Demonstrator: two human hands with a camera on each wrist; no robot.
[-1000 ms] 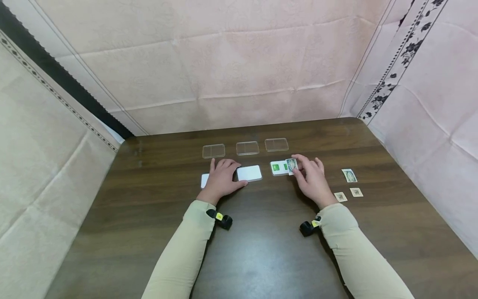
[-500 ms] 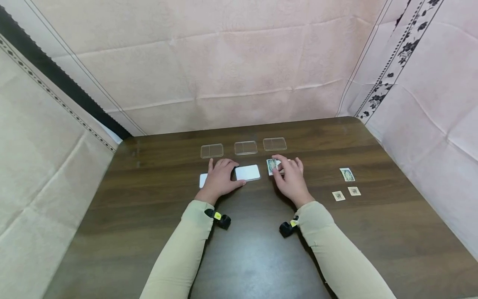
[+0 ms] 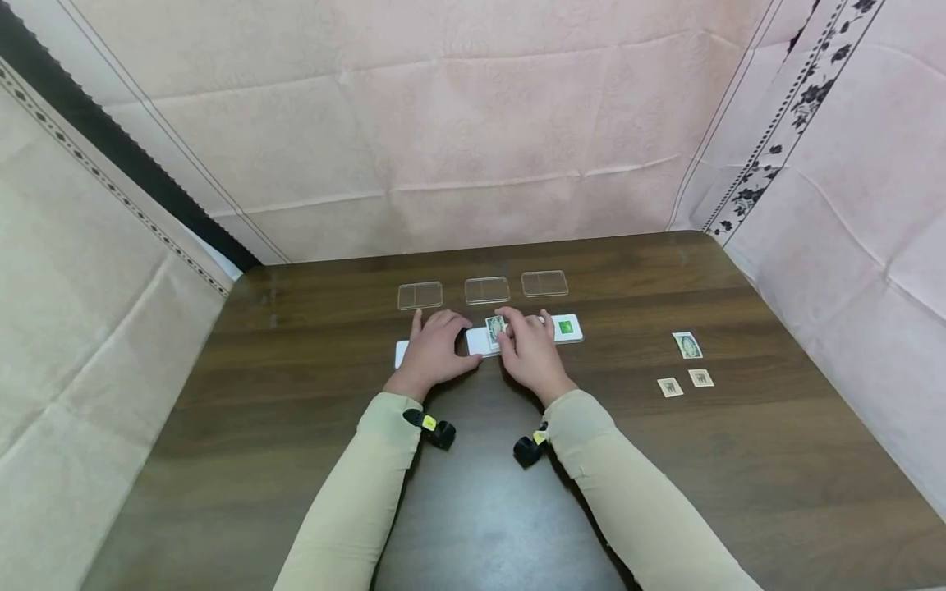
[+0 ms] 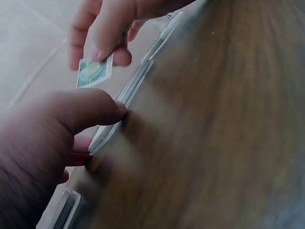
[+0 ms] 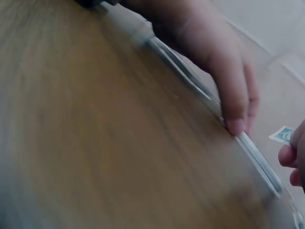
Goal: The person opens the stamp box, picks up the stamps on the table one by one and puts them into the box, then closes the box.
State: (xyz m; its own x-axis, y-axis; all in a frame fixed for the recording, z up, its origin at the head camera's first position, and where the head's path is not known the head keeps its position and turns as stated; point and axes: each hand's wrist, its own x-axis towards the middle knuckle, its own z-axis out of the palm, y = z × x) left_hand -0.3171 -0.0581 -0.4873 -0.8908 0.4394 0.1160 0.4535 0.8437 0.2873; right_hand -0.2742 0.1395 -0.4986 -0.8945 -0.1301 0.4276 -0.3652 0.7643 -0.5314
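My right hand (image 3: 532,353) pinches a small green-and-white postage stamp (image 3: 495,327) between thumb and fingers, above the middle white flat case (image 3: 479,341). In the left wrist view the stamp (image 4: 91,71) hangs tilted, apart from the case. My left hand (image 3: 432,353) holds that middle case by its end, the thumb (image 4: 107,109) at the near edge and fingers on the far side. Behind the right hand lies another flat case (image 3: 569,327) with a green stamp showing on its white face. A third white case (image 3: 401,353) is mostly hidden by the left hand.
Three clear plastic lids (image 3: 487,290) lie in a row toward the back edge of the brown wooden table (image 3: 473,492). To the right are one larger loose stamp (image 3: 688,345) and two smaller ones (image 3: 670,387). Pale cloth (image 3: 473,148) hangs behind the table.
My right hand has carried the stamp leftward from the right case to over the middle case, uncovering the right case's green stamp. The left hand has stayed at the middle case.
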